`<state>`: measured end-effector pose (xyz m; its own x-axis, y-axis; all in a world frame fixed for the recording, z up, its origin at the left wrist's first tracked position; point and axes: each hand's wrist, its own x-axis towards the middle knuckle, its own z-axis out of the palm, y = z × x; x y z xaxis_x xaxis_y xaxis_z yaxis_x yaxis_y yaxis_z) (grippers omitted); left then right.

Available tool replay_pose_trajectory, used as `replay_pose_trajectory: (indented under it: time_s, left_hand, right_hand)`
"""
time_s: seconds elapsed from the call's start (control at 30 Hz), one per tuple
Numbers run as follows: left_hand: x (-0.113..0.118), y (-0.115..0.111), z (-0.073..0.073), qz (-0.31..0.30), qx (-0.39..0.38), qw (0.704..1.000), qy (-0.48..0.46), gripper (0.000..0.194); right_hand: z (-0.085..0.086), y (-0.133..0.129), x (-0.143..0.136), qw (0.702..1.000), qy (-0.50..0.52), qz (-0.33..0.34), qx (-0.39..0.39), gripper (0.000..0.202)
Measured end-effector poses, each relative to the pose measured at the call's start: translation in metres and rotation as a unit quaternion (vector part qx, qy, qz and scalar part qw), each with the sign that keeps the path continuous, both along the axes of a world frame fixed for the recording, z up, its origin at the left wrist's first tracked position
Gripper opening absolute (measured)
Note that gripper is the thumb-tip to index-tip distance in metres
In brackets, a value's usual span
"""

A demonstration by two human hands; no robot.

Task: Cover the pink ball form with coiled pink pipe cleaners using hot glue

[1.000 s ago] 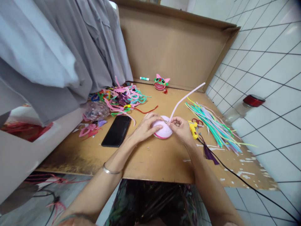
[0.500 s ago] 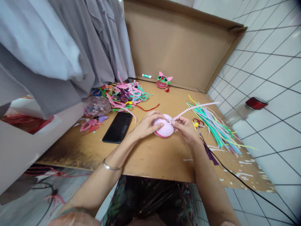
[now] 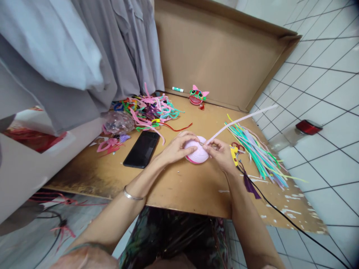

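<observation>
A pale pink dome (image 3: 198, 154) of coiled fuzzy stems, with a darker pink lower rim, rests near the middle of the wooden table. My left hand (image 3: 182, 146) grips its left side, fingers over the back and thumb on the front. At its upper right, my right hand (image 3: 217, 150) pinches a long pale pink stem (image 3: 238, 120) against the dome. The stem's free part rises toward the upper right. Fingertips of both hands are close together over the dome's top, hiding where the stem meets it.
Left of my hands lie a black phone (image 3: 141, 149) and tangled colourful stems (image 3: 154, 108). A small lion-like head (image 3: 196, 98) and a glue stick (image 3: 177, 89) stand behind. Right are a yellow glue gun (image 3: 234, 155) with a cable, a purple tassel (image 3: 249, 184) and straight stems (image 3: 259, 155).
The free end of the pale pink stem has swung upward and farther right. My right hand has turned slightly at the dome, uncovering more of the yellow glue gun. My left hand keeps its hold.
</observation>
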<state>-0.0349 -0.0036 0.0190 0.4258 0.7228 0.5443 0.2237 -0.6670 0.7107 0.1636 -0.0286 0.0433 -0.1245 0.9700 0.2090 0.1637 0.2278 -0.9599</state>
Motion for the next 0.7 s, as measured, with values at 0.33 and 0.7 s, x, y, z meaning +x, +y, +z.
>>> replay_pose_trajectory:
  time_s: [0.33, 0.7]
  left_hand:
    - [0.0006, -0.0051, 0.0032, -0.001, -0.012, 1.0, -0.004, 0.028]
    - [0.0014, -0.0027, 0.0015, -0.006, -0.002, 1.0, -0.009, 0.03]
  right_hand:
    - [-0.0002, 0.0021, -0.0017, 1.0, -0.012, -0.018, -0.001, 0.034]
    - [0.0008, 0.002, -0.002, 1.0, -0.012, -0.022, 0.004, 0.03]
